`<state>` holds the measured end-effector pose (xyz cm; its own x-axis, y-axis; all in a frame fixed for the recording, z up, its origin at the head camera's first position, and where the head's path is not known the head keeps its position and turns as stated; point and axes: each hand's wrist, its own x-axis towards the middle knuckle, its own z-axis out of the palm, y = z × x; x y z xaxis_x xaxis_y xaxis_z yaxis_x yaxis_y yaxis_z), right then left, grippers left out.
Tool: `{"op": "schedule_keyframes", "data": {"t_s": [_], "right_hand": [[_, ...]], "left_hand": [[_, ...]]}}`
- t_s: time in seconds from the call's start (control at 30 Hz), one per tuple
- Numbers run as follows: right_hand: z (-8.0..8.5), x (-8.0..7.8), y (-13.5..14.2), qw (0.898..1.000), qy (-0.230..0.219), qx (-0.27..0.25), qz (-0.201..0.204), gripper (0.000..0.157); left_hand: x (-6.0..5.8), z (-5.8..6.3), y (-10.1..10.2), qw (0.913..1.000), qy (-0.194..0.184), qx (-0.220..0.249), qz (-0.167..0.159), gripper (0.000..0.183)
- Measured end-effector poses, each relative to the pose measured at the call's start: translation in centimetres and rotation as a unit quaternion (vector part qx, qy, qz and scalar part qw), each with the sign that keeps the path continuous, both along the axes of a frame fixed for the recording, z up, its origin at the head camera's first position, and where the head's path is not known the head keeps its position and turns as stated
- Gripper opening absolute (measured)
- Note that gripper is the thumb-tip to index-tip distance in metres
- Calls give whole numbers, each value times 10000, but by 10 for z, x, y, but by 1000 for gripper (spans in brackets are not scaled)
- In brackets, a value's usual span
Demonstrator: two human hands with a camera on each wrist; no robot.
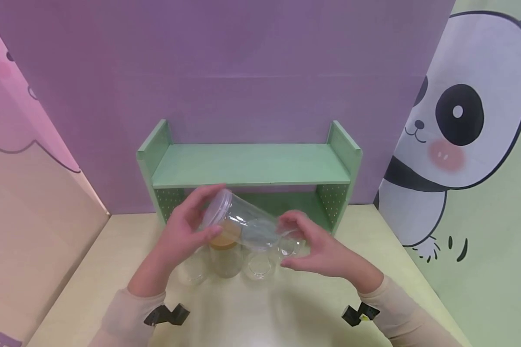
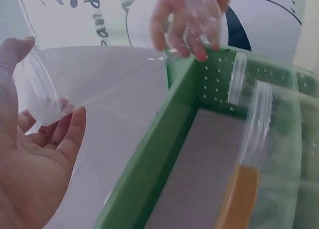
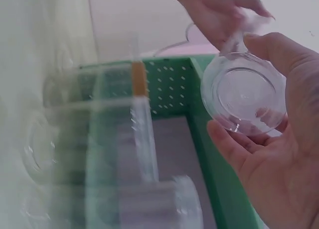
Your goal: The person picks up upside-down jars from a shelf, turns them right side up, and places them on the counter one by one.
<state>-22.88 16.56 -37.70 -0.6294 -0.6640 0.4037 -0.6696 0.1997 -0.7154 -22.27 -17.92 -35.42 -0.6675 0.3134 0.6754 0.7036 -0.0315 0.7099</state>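
Note:
A clear plastic jar [image 1: 253, 219] is held tilted above the table, between my two hands. My left hand [image 1: 184, 231] grips its clear lid [image 1: 217, 207] at the upper left end, thumb on the near side. At the lower right end my right hand [image 1: 321, 248] holds the jar by its round base [image 3: 244, 92], with thumb and fingers curled around the edge. Behind and below it stands a jar with an orange lid [image 1: 226, 262]. More clear jars, such as one right of it [image 1: 260, 267], stand alongside, partly hidden by the held jar.
A green two-level shelf [image 1: 252, 164] stands at the back against a purple wall [image 1: 260, 72], its side panels dotted with holes. The jars are lined up in front of it on the pale table [image 1: 243, 318]. Panels with cartoon animals, including a panda [image 1: 460, 159], flank both sides.

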Motion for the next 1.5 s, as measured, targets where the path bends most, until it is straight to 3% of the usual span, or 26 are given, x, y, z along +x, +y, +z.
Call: {"op": "schedule_keyframes", "data": {"t_s": [0.2,0.33,0.5,0.6,0.8,0.93,1.1,1.27,1.5], "right_hand": [[-18,10,-18,9992,-356,-192,-38,87],[-33,12,-29,9974,-418,-566,178,91],[-48,10,-37,9938,-206,-959,528,91],[-51,10,-39,9945,-106,-919,490,93],[-44,15,-37,9969,-433,-651,-129,89],[-34,17,-39,9932,-665,-833,-459,86],[-24,16,-42,9902,-596,-1015,-746,80],[-22,15,-45,9899,-472,-1103,-749,75],[-20,16,-45,9886,-657,-1173,-675,78]], "left_hand": [[-1,9,15,9977,-423,221,-481,70],[-1,15,29,9952,-597,208,-749,72],[1,22,45,9938,-609,45,-933,72],[1,24,49,9936,-605,-21,-957,71],[1,23,50,9959,-536,-305,-666,70],[3,21,53,9955,-532,-614,-488,73],[4,18,55,9947,-516,-801,-377,76],[3,16,56,9943,-465,-881,-372,76],[-1,11,49,9951,-267,-842,-436,72]]}}
